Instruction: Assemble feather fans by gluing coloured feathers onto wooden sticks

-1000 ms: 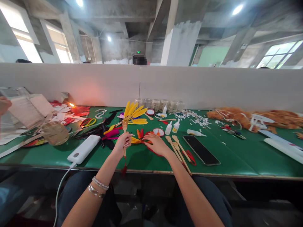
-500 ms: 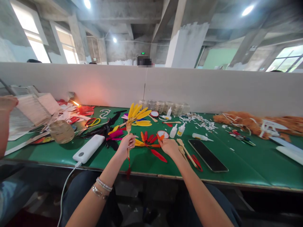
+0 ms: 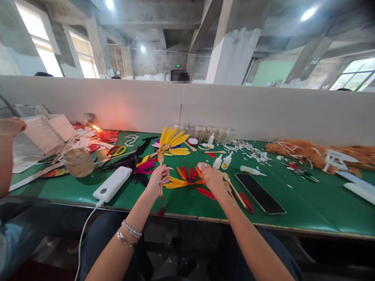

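Note:
My left hand (image 3: pixel 159 180) is closed round the handle of a wooden fork or spoon (image 3: pixel 161 157). Yellow feathers (image 3: pixel 172 141) fan out from its top, and a red tassel (image 3: pixel 162 208) hangs below. My right hand (image 3: pixel 212 179) pinches an orange feather (image 3: pixel 199 173) at a small round white lid (image 3: pixel 200 165), which its fingers partly cover. Between my hands, red feathers (image 3: pixel 190 173) and yellow-orange feathers (image 3: pixel 176 182) lie spread on the green table. A single red feather (image 3: pixel 206 193) rests by my right wrist.
Glue bottles (image 3: pixel 227 160), wooden spoons (image 3: pixel 234 189) and a phone (image 3: pixel 260 194) lie to the right. Leftward are a white power bank (image 3: pixel 113 184), a glass jar (image 3: pixel 79 162), scissors (image 3: pixel 116 151) and a flame (image 3: pixel 96 128). Another person's hand (image 3: pixel 13 127) shows at far left.
My right hand has shifted slightly right and up with the orange feather, covering more of the white lid. The red feathers beside it have shifted. My left hand keeps its hold.

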### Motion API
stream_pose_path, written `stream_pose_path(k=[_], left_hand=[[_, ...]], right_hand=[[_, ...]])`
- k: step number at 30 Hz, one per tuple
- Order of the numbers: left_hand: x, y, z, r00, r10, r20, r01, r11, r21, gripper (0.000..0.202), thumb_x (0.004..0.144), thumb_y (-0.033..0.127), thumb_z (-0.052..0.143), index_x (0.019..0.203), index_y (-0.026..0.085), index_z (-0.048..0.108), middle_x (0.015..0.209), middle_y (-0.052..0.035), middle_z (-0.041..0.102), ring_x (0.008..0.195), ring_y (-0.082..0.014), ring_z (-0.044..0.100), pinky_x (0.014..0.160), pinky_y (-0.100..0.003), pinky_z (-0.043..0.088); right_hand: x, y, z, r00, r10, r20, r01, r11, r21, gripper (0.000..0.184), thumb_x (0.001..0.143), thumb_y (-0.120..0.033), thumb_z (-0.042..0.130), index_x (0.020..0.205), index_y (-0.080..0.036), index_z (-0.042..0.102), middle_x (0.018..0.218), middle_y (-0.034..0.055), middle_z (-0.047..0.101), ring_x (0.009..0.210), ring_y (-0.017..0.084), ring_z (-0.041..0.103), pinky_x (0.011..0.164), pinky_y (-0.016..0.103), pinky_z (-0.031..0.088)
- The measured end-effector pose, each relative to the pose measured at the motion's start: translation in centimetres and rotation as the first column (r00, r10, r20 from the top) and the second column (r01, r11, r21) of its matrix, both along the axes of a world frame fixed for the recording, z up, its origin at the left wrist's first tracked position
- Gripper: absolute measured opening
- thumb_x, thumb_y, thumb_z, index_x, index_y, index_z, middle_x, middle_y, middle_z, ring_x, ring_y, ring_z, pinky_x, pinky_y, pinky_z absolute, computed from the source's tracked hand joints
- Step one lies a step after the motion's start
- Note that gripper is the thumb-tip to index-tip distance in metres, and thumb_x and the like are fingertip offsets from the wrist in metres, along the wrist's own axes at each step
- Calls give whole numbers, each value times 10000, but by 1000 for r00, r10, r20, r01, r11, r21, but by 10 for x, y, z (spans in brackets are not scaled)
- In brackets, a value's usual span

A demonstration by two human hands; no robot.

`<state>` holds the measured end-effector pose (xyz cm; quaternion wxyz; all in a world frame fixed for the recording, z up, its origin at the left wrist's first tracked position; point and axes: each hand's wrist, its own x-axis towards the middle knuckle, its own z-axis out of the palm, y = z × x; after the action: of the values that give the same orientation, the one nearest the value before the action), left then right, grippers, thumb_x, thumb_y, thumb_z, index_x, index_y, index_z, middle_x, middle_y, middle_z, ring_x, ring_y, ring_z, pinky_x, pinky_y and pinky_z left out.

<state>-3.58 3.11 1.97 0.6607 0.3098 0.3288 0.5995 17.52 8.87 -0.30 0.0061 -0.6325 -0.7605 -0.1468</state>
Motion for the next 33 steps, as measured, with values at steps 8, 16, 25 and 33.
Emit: stream_pose_path(k=[8, 16, 25, 33], left_hand=[[6, 0, -6, 1000, -12, -12, 11, 1000, -13, 372, 542, 203, 631, 522, 184, 260, 414, 109, 237, 296, 2, 178, 320, -166, 113], [8, -1, -7, 1000, 8, -29, -9, 1000, -22, 363, 527, 207, 629, 530, 182, 267, 425, 108, 244, 307, 3, 192, 328, -160, 111], [7, 5, -13, 974, 221, -52, -220, 975, 23, 357, 514, 200, 668, 508, 173, 312, 431, 96, 295, 370, -17, 287, 379, -156, 239], [14, 3, -13, 952, 302, 54, -306, 923, 232, 413, 513, 172, 754, 541, 169, 341, 847, -14, 612, 859, -153, 580, 821, -273, 425]], right_hand=[[-18, -3, 16, 948, 286, -138, -279, 958, 65, 391, 913, -410, 297, 1080, -143, 528, 1034, 131, 604, 1010, 229, 532, 860, 322, 365], [-30, -18, 3, 742, 596, -307, -645, 759, -85, 459, 765, -513, 545, 1104, -204, 526, 1089, 87, 555, 1016, 227, 512, 848, 353, 395], [-51, -10, -13, 743, 580, -333, -471, 807, 356, 223, 899, -259, 388, 964, -152, 572, 961, 114, 631, 883, 213, 586, 767, 334, 444], [-55, -21, -9, 161, 402, -901, -241, 902, 359, 275, 778, -435, 558, 828, -167, 585, 802, 64, 672, 745, 191, 633, 689, 310, 501]])
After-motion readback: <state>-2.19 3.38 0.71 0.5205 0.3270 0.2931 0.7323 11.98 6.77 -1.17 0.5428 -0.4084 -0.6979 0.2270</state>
